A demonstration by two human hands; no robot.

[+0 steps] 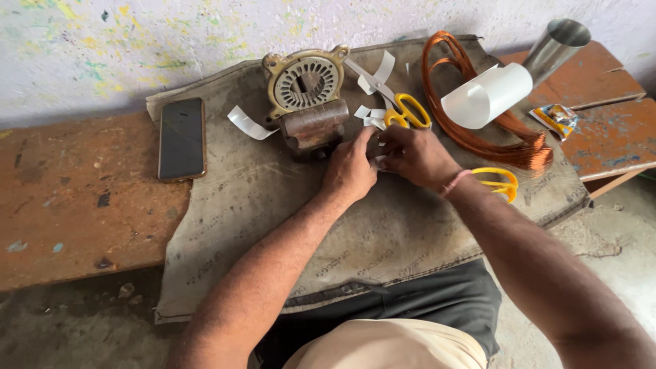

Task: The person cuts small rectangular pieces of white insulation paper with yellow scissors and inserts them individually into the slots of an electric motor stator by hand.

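Hands meet in the head view: the left hand (pixel 352 167) and right hand (pixel 415 156) pinch shut together on a white paper strip (pixel 377 162), mostly hidden between them. Just beyond the grip sit a motor core (pixel 306 82), loose strips (pixel 367 115) and scissors (pixel 407 111); a copper wire coil (pixel 478 130) lies rightward. No strips show inside the core's slots, so most lining looks undone.

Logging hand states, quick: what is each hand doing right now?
Left hand: grip closed on a small white paper strip.
Right hand: fingers pinched on the same strip.
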